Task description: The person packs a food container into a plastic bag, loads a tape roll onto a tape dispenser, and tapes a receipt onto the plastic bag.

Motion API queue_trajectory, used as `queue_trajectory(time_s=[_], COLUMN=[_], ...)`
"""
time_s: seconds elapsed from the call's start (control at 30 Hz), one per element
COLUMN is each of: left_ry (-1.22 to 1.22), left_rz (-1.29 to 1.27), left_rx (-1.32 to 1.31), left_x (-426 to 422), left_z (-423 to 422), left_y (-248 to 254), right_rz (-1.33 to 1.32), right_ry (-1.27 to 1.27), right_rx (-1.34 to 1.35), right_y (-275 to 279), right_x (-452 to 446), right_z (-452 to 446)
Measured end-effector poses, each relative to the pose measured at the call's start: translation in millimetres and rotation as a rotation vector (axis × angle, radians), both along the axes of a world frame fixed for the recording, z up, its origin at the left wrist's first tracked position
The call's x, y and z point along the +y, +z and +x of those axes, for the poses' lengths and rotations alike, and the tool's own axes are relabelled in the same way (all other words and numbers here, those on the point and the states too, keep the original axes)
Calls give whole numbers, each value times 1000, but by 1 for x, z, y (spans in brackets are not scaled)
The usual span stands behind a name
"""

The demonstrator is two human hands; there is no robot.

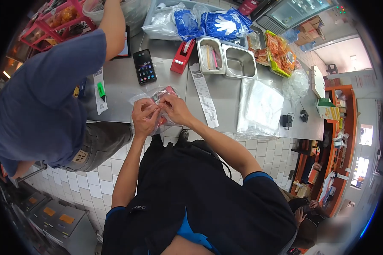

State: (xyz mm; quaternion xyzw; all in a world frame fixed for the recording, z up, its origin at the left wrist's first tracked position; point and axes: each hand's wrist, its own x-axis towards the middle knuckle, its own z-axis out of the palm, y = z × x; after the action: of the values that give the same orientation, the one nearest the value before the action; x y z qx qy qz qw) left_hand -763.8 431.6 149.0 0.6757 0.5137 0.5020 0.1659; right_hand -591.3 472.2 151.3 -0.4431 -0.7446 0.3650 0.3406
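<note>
At the front edge of the metal table [181,89], my left hand [144,115] and my right hand [174,109] meet over a clear plastic bag [167,124] with red items inside. The fingers of both hands pinch the bag's plastic close together. A black phone [144,67] lies just beyond the hands, screen lit. Right of it stands a red tape dispenser [183,57]. A long printed receipt [204,97] lies to the right of my hands. What exactly the bag holds is hard to make out.
A co-worker in a blue shirt [51,97] stands close on the left, one arm reaching forward. Metal containers [240,61], a bin with blue glove packs [225,25] and a stack of clear bags [260,106] are on the table. A green marker [101,91] lies on another receipt.
</note>
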Motion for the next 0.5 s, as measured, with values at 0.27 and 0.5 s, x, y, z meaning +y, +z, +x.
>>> queue_trajectory(time_s=[0.27,0.5], left_ry=[-57,175], left_rz=[-81,-203], left_rx=[349,457], left_x=[-9,-19], left_z=[9,14], left_y=[32,23], right_rz=[-224,-67], right_ry=[-607,-1076], right_rx=[92,58], right_y=[-28,-34], right_x=[55,129], right_z=[57,-14])
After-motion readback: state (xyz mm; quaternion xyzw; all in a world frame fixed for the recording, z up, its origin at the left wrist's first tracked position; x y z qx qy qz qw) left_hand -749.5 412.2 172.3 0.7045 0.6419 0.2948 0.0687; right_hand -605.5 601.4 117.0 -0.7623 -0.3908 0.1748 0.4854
